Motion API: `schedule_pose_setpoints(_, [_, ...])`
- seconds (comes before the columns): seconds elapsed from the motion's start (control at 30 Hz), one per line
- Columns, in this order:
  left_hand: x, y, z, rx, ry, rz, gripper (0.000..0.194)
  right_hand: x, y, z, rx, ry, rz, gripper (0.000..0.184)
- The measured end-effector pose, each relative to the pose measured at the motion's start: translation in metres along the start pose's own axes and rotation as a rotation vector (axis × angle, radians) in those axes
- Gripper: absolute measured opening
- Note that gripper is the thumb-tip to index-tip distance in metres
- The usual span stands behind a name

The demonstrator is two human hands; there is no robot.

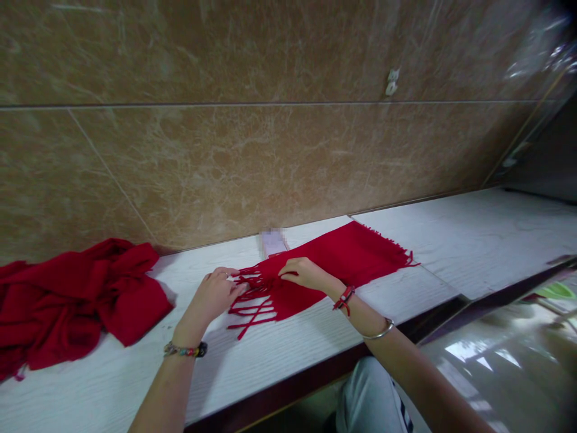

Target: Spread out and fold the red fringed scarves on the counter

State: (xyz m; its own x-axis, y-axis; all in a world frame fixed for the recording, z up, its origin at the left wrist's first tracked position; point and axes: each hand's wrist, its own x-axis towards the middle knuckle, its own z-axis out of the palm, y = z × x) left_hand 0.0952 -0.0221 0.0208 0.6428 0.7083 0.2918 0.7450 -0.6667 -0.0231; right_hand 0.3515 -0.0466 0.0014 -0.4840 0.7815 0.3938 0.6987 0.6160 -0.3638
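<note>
A red scarf lies flat on the white tabletop, its long fringe pointing left and a shorter fringe at the far right end. My left hand is at the long fringe, thumb and fingers closed on some of its strands. Just right of it, my right hand pinches the scarf's cloth close to where the fringe begins. The fingertips of both hands are small in view, and exactly which strands they hold is hard to see.
A crumpled heap of red cloth rests on the left of the white table. Behind the scarf lies a pale, blurred flat item. A brown marble-tiled wall runs along the back. The table's dark front edge is close to my knee.
</note>
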Motion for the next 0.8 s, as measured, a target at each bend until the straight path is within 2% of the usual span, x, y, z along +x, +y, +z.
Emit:
schedule_pose_setpoints(0.07, [0.005,0.017,0.005,-0.058,0.044,0.023,0.027,0.001,-0.002,0.000,0.002,0.019,-0.006,0.016])
schedule_pose_setpoints(0.13, [0.011,0.040,0.014,-0.123,0.107,0.021,0.029,0.002,-0.005,0.001,0.005,0.058,0.002,0.015])
schedule_pose_setpoints(0.23, [0.023,0.072,0.030,-0.144,0.191,-0.072,0.042,0.003,-0.009,0.002,0.003,0.131,0.023,0.014])
schedule_pose_setpoints(0.3, [0.030,0.082,0.037,-0.079,0.195,-0.121,0.035,0.004,-0.011,0.002,0.002,0.170,0.024,0.013])
schedule_pose_setpoints(0.4, [0.034,0.077,0.038,0.030,0.143,-0.144,0.019,0.004,-0.012,0.002,0.028,0.214,0.004,0.014])
schedule_pose_setpoints(0.5, [0.028,0.057,0.030,0.032,0.030,-0.061,0.021,0.001,-0.012,-0.002,0.077,0.213,-0.016,0.014])
schedule_pose_setpoints(0.57, [0.020,0.043,0.022,-0.028,-0.078,0.063,0.025,-0.002,-0.014,-0.005,0.098,0.142,-0.036,0.014])
schedule_pose_setpoints(0.67, [0.007,0.029,0.011,-0.163,-0.222,0.233,0.026,-0.010,-0.021,-0.009,0.098,-0.062,-0.118,0.015])
schedule_pose_setpoints(0.73, [0.000,0.024,0.003,-0.235,-0.272,0.281,0.023,-0.017,-0.026,-0.008,0.052,-0.175,-0.173,0.015])
schedule_pose_setpoints(0.8, [-0.003,0.023,-0.005,-0.253,-0.311,0.289,0.019,-0.024,-0.031,-0.004,-0.015,-0.227,-0.193,0.014])
